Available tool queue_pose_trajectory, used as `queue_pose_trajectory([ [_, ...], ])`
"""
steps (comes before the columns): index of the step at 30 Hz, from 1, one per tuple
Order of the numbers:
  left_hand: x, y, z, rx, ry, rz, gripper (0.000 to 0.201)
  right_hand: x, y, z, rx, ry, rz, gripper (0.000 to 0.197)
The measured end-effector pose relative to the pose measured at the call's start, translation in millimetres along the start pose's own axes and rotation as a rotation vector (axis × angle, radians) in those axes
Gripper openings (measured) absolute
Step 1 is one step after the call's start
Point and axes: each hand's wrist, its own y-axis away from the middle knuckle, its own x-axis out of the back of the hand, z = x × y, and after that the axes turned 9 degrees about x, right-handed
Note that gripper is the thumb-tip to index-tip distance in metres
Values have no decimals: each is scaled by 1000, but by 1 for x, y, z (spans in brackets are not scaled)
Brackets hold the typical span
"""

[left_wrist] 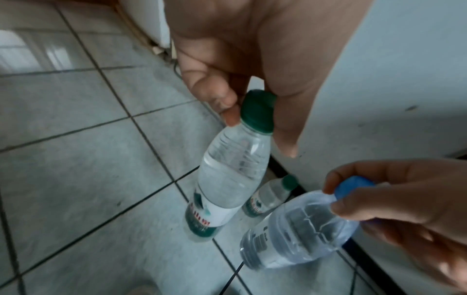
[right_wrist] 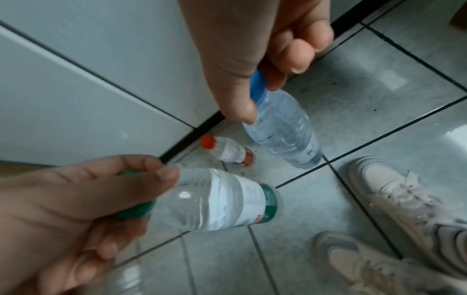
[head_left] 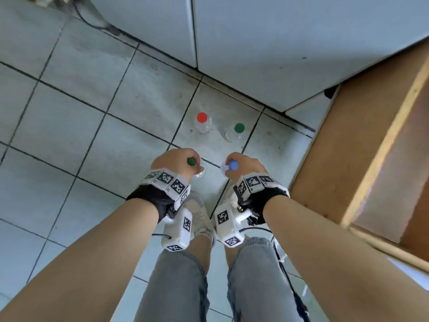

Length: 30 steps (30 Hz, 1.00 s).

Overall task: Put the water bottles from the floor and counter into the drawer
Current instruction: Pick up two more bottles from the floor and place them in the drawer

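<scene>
Bottles are what I am collecting, and four show on the tiled floor (head_left: 69, 94) in front of the grey cabinets (head_left: 255, 43). From my head view, the wooden drawer (head_left: 380, 145) stands open at about three o'clock; what I can see of it holds nothing, though most of its inside runs out of frame.

My left hand (head_left: 173, 162) pinches the green cap of the green-labelled bottle (left_wrist: 227, 179) between thumb and fingertips. My right hand (head_left: 243, 167) does the same on the blue cap of the blue-capped bottle (right_wrist: 283, 127). Both bottles hang by their tops, just above the tiles or barely on them; I cannot tell which. Each looks nearly full of clear water, so I judge them heavy for a cap pinch. To do this step well I would slide my fingers down to the neck or shoulder before lifting, keep each bottle upright, and swing them toward three o'clock without knocking the drawer front.

Beyond my hands, at twelve o'clock, the red-capped bottle (head_left: 202, 123) stands upright, and the second green-capped bottle (head_left: 234, 132) stands just beside it toward one o'clock, near the cabinet base. Both are capped, with clear water inside. They wait for a later trip. The counter is not in view, so I cannot say what stands there. My pale shoes (right_wrist: 394, 199) sit at six o'clock, near the held bottles.
</scene>
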Motion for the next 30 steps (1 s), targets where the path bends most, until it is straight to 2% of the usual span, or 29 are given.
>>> queue_pose_trajectory([
  [3, 41, 57, 22, -14, -16, 80, 7, 43, 54, -29, 18, -43, 33, 18],
  [5, 69, 98, 41, -40, -17, 132, 14, 75, 96, -49, 44, -84, 98, 18],
  [8, 114, 158, 73, -126, 15, 227, 20, 125, 161, -76, 82, -146, 281, 15],
  [10, 141, 199, 95, -178, 50, 295, 26, 158, 202, -87, 81, -186, 414, 21],
  [12, 165, 237, 122, -231, 118, 365, 34, 193, 240, -89, 72, -238, 534, 25],
  [16, 179, 286, 170, -381, 195, 447, 46, 244, 288, -65, 52, -284, 674, 30],
  [19, 171, 310, 219, -488, 162, 440, 44, 274, 310, -27, 9, -302, 744, 34],
  [22, 146, 325, 267, -554, 126, 371, 38, 293, 326, 17, -39, -243, 739, 34],
  [25, 104, 325, 311, -574, 93, 320, 30, 302, 331, 69, -92, -236, 666, 35],
  [28, 49, 313, 342, -550, 27, 228, 29, 297, 325, 127, -174, -277, 602, 26],
  [30, 13, 303, 357, -514, -41, 180, 31, 289, 319, 162, -232, -298, 554, 32],
])
